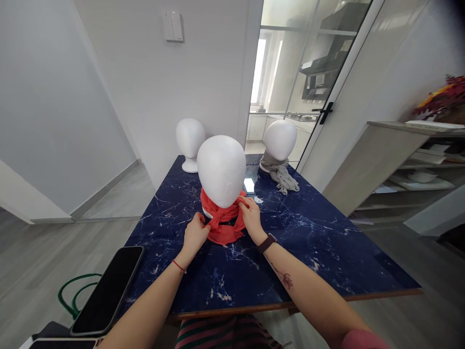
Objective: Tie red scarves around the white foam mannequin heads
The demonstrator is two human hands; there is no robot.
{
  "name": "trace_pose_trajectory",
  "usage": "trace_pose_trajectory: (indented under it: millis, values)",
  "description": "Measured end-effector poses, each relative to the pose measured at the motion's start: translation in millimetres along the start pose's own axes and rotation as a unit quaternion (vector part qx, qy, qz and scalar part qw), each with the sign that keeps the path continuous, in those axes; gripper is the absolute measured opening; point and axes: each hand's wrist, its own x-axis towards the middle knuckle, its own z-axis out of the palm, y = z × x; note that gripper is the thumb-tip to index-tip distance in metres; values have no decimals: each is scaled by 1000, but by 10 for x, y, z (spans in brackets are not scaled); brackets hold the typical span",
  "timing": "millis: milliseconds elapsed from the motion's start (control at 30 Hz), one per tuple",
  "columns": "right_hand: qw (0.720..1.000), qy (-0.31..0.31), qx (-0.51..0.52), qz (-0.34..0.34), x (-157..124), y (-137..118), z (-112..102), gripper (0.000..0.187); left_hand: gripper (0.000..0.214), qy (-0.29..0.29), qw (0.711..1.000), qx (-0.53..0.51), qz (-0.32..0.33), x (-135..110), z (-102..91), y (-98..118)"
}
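Observation:
A white foam mannequin head (221, 169) stands in front of me on the dark blue marbled table (290, 261). Around its neck runs a red scarf (223, 233), with its loose part lying on the tabletop. My left hand (196, 232) pinches the scarf at the near left of the neck. On the other side, my right hand (251, 215) grips the scarf just below the head's right edge. Both hands are closed on the cloth, and some of the fingertips are hidden in its folds.
Behind stand a bare foam head (190, 140) at left and another foam head (281, 139) wearing a grey scarf (279, 172) at right. A smartphone (109, 291) sits by the table's left edge. Shelves (407, 179) stand right, near a glass door (286, 63).

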Motion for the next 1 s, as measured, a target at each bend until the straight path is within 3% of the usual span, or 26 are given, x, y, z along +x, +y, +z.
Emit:
trace_pose_trajectory:
  millis: [133, 267, 367, 567, 767, 900, 1000]
  values:
    - [1000, -13, 7, 3, 25, 5, -6, 26, 14, -51, 995, -81, 11, 14, 46, -17]
    - [1000, -18, 1, -7, -48, -80, -4, 23, 17, -132, 970, -198, 44, -22, 130, 41]
    - [999, -22, -14, -26, -149, -162, -1, 18, 24, -159, 957, -241, 42, -55, 159, 97]
    - [994, -75, -50, -54, -326, -242, 19, 8, 15, -116, 960, -255, 15, -43, 133, 140]
    - [979, -142, -113, -94, -430, -240, 65, 8, 11, -134, 947, -293, 3, -7, 151, 130]
    - [973, -142, -153, -103, -476, -292, 54, 10, 25, -115, 953, -279, -15, -19, 110, 135]
    - [974, -95, -180, -99, -507, -391, 28, 24, 37, -42, 972, -229, 10, -66, 22, 190]
